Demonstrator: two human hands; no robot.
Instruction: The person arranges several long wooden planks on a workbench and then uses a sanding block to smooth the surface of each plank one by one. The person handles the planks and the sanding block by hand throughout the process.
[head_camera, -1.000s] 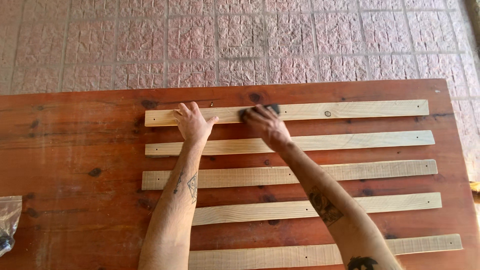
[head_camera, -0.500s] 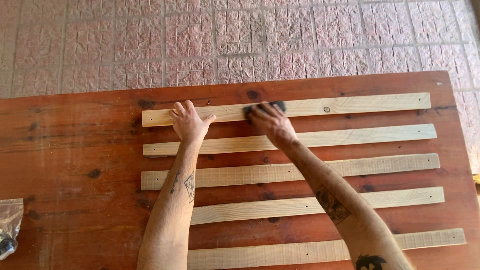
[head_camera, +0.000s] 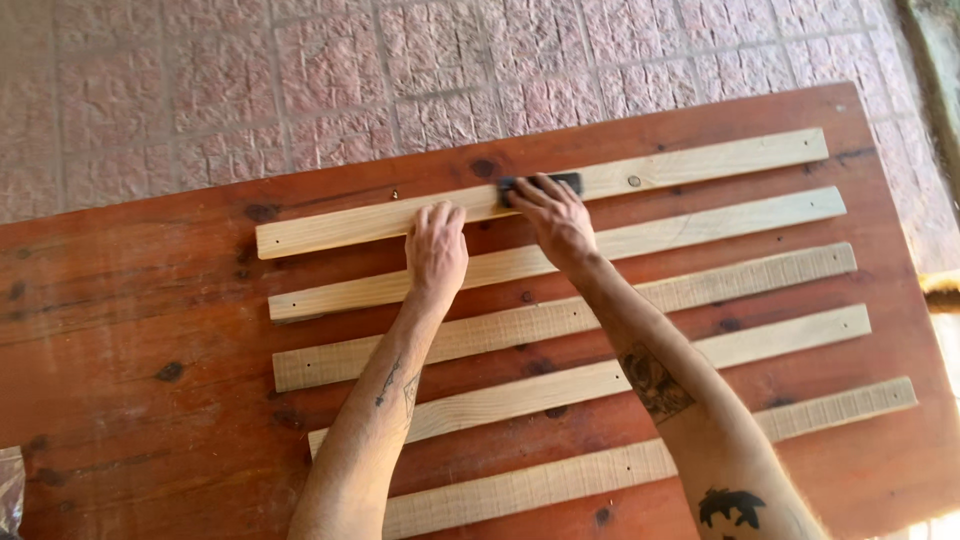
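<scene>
On the farthest slat (head_camera: 700, 165), the right hand (head_camera: 552, 212) grips a dark block (head_camera: 560, 182); left hand (head_camera: 436, 250) presses flat.

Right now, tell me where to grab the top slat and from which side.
Grip the top slat on its bare right half, fingers across its narrow width, coming from above. It lies flat on the table; the left hand and right hand cover its middle.
</scene>
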